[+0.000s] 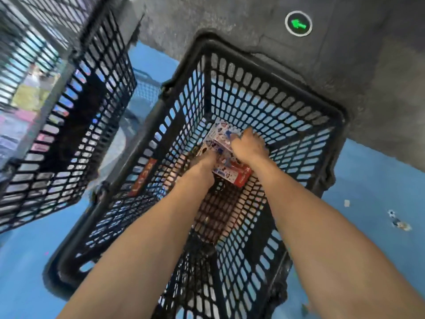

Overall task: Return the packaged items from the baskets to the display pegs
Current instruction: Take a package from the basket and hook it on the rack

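Observation:
A black mesh basket stands on the blue floor below me. Both my arms reach down into it. At its bottom lie flat packaged items with white printed cards and a red-edged pack. My right hand is curled over the upper edge of the packs. My left hand grips them from the lower left side. The fingertips of both hands are hidden under or behind the packs.
A second black mesh basket stands to the left, close beside the first. Grey concrete floor with a round green arrow sticker lies beyond. Small scraps lie on the blue floor at right. A wire display rack is at far left.

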